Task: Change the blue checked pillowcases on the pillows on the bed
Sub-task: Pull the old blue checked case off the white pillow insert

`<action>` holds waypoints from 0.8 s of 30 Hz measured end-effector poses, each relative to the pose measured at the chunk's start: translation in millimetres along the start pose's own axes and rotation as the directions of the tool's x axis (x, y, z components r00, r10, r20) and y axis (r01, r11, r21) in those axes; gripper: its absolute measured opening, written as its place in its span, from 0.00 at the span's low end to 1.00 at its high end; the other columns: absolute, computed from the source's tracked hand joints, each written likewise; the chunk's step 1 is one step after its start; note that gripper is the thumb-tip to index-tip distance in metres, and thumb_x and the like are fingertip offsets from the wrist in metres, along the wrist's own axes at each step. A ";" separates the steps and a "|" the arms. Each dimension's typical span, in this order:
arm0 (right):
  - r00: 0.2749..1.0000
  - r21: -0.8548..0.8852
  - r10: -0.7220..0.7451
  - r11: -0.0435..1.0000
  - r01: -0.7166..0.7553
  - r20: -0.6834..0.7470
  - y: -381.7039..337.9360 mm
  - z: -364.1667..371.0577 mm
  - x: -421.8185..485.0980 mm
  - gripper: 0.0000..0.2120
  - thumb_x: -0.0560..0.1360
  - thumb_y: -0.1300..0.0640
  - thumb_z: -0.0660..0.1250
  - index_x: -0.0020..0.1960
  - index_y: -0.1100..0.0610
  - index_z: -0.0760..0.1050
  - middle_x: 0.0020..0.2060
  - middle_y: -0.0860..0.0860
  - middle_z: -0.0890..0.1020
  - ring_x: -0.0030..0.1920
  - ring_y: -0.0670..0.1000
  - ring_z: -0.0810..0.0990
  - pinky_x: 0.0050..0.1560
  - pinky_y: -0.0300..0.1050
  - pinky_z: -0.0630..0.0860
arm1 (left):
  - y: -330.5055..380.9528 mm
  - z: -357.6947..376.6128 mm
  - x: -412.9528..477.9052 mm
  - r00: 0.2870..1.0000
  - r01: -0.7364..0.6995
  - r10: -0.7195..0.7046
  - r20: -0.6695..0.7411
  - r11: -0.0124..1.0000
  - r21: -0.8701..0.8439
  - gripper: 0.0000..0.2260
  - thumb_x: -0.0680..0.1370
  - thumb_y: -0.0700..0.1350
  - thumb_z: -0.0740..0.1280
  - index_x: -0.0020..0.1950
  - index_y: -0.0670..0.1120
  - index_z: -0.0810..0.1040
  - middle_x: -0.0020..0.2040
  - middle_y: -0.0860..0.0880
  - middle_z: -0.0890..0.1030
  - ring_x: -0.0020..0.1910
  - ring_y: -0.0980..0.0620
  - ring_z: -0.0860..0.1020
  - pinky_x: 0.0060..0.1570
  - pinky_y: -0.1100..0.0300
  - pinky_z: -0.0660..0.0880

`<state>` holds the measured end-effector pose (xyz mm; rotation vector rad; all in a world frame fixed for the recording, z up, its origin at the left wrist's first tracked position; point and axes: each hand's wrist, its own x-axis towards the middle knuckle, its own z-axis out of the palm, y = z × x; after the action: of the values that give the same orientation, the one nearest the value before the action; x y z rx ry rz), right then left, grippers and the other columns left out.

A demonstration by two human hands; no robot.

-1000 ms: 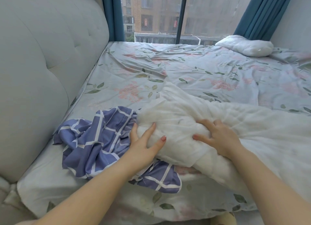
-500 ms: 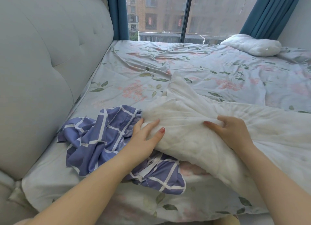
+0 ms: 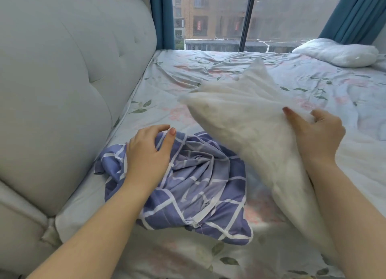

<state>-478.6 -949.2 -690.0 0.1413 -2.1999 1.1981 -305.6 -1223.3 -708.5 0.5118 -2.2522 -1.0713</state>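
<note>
White bare pillow (image 3: pixel 240 115) is gripped by the right hand (image 3: pixel 319 136), thumb on top, its far corner raised above the floral sheet (image 3: pixel 208 74). Well apart, the left hand (image 3: pixel 148 151) rests on the crumpled blue checked pillowcase (image 3: pixel 198 184) beside the grey padded headboard (image 3: pixel 62 69), fingers bent; whether they pinch cloth, I cannot tell. Another bare pillow (image 3: pixel 338 53) lies near the window.

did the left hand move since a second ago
Yes: the left hand left the white pillow and went toward the headboard, onto the blue pillowcase.
</note>
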 end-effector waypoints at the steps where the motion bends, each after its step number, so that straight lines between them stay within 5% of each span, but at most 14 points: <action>1: 0.999 0.028 -0.001 1.000 0.002 -0.045 -7.0 4.6 3.1 0.31 0.69 0.38 0.73 0.30 0.58 0.58 0.26 0.52 0.56 0.32 0.53 0.55 0.35 0.51 0.53 | -5.6 -1.6 3.1 0.999 0.046 -0.047 0.014 0.999 0.012 0.17 0.76 0.68 0.56 0.56 0.62 0.77 0.56 0.60 0.77 0.63 0.51 0.73 0.68 0.43 0.66; 4: 0.992 0.105 -0.017 0.994 0.030 -0.128 -23.7 22.4 7.1 0.29 0.70 0.40 0.72 0.32 0.57 0.58 0.26 0.51 0.57 0.32 0.52 0.55 0.35 0.48 0.53 | -19.6 -4.4 10.7 0.986 0.156 -0.157 0.060 0.988 0.018 0.13 0.72 0.74 0.51 0.47 0.73 0.72 0.61 0.58 0.77 0.64 0.52 0.73 0.70 0.40 0.63; 7: 0.998 0.096 -0.039 0.995 0.035 0.041 -28.0 47.4 5.4 0.21 0.72 0.45 0.73 0.36 0.61 0.69 0.28 0.49 0.67 0.34 0.54 0.69 0.37 0.44 0.59 | -31.3 -7.0 11.4 0.976 0.176 -0.189 0.113 0.978 0.115 0.19 0.69 0.79 0.48 0.51 0.76 0.69 0.65 0.58 0.75 0.65 0.48 0.73 0.68 0.36 0.63; 9: 0.937 0.009 0.018 1.000 -0.022 0.348 -26.3 66.2 -3.2 0.18 0.75 0.46 0.71 0.51 0.61 0.78 0.42 0.53 0.80 0.51 0.58 0.79 0.47 0.41 0.67 | -35.1 -7.2 11.4 0.960 0.187 -0.219 0.173 0.965 0.183 0.25 0.68 0.80 0.46 0.58 0.74 0.68 0.69 0.57 0.71 0.67 0.44 0.71 0.68 0.34 0.62; 11: 0.799 -0.139 0.069 0.990 0.018 0.598 -21.7 82.7 -17.5 0.27 0.78 0.42 0.65 0.67 0.60 0.72 0.64 0.56 0.77 0.66 0.57 0.73 0.62 0.44 0.66 | -33.5 -5.9 8.6 0.919 0.232 -0.313 0.239 0.921 0.313 0.23 0.74 0.75 0.47 0.64 0.72 0.68 0.74 0.57 0.64 0.73 0.41 0.64 0.70 0.32 0.55; 14: 0.766 -0.154 -0.023 0.975 0.159 0.643 -25.1 88.8 -31.3 0.31 0.79 0.39 0.57 0.74 0.58 0.65 0.73 0.55 0.69 0.74 0.55 0.64 0.73 0.50 0.58 | -34.0 -0.1 2.7 0.833 0.287 -0.431 0.347 0.873 0.395 0.26 0.75 0.73 0.44 0.70 0.72 0.63 0.80 0.59 0.52 0.77 0.38 0.52 0.71 0.31 0.47; 17: 0.826 0.051 -0.126 0.992 0.118 0.550 -45.5 68.8 -41.9 0.25 0.81 0.42 0.56 0.73 0.55 0.69 0.72 0.51 0.70 0.74 0.49 0.64 0.73 0.43 0.57 | -36.8 11.3 -2.1 0.779 0.215 -0.456 0.430 0.839 0.500 0.36 0.67 0.80 0.38 0.74 0.72 0.53 0.81 0.55 0.49 0.77 0.36 0.50 0.70 0.32 0.50; 19: 0.832 0.166 -0.197 0.978 0.129 0.518 -61.7 51.9 -57.8 0.24 0.80 0.42 0.56 0.70 0.53 0.72 0.67 0.47 0.75 0.68 0.43 0.70 0.67 0.32 0.61 | -33.6 19.7 -6.2 0.764 0.190 -0.499 0.410 0.781 0.596 0.35 0.71 0.77 0.39 0.77 0.69 0.47 0.80 0.52 0.49 0.75 0.34 0.52 0.69 0.33 0.53; 21: 0.791 0.271 -0.235 0.958 0.091 0.565 -75.0 34.5 -79.6 0.26 0.77 0.38 0.56 0.69 0.49 0.73 0.60 0.42 0.79 0.58 0.38 0.76 0.57 0.27 0.67 | -29.7 24.2 -9.7 0.789 0.176 -0.487 0.375 0.763 0.622 0.34 0.72 0.75 0.40 0.78 0.66 0.46 0.80 0.49 0.52 0.74 0.33 0.55 0.69 0.34 0.56; 24: 0.654 0.224 -0.221 0.971 0.080 0.723 -79.8 9.4 -108.6 0.24 0.73 0.34 0.53 0.59 0.45 0.76 0.44 0.39 0.82 0.44 0.39 0.80 0.45 0.34 0.74 | -30.6 21.2 -7.0 0.792 0.181 -0.472 0.388 0.788 0.589 0.33 0.73 0.74 0.40 0.77 0.65 0.51 0.78 0.46 0.57 0.74 0.33 0.57 0.69 0.35 0.58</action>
<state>-366.4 -1024.0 -697.5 1.0512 -2.6738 1.3891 -311.4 -1225.7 -745.8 0.9915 -3.0585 -0.7955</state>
